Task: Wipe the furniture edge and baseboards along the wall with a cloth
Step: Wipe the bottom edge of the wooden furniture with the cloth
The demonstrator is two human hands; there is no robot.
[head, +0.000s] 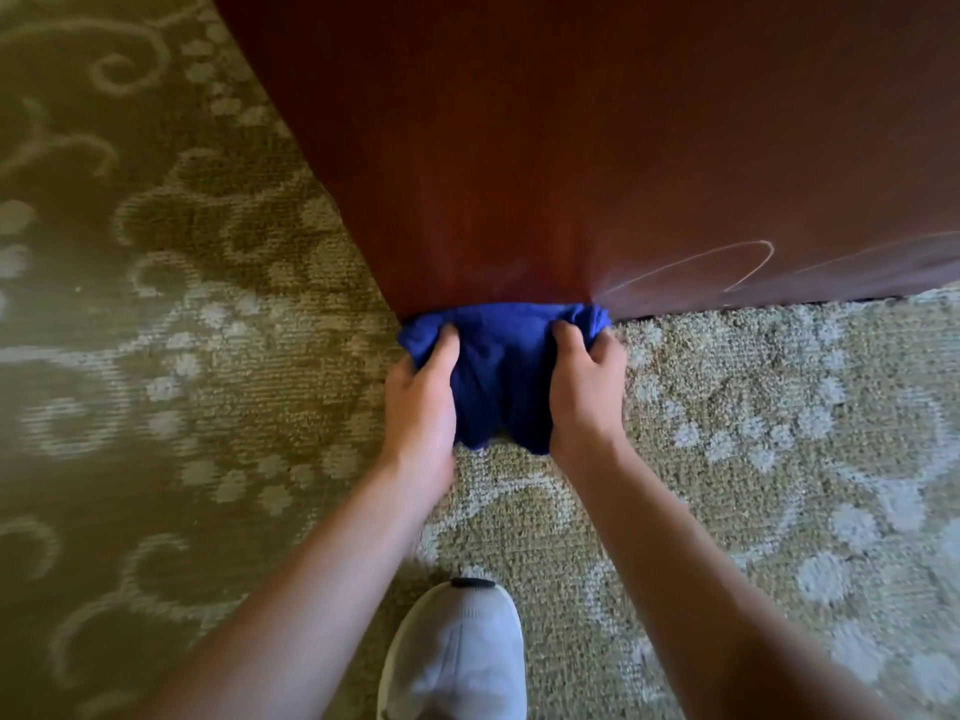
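Note:
A bunched blue cloth (498, 366) lies on the carpet, pushed against the bottom corner of a dark red-brown wooden furniture panel (545, 148). My left hand (423, 402) grips the cloth's left side, thumb on top. On the cloth's right side my right hand (584, 392) holds it with curled fingers. The cloth's top edge touches the panel's lower edge. Curved chalk-like white marks (727, 267) show on the panel to the right of the cloth.
Patterned beige-green carpet (208, 356) covers the floor on all sides. My white shoe (457, 652) stands just behind my arms at the bottom centre. The furniture's bottom edge runs off to the right, its side edge up to the left.

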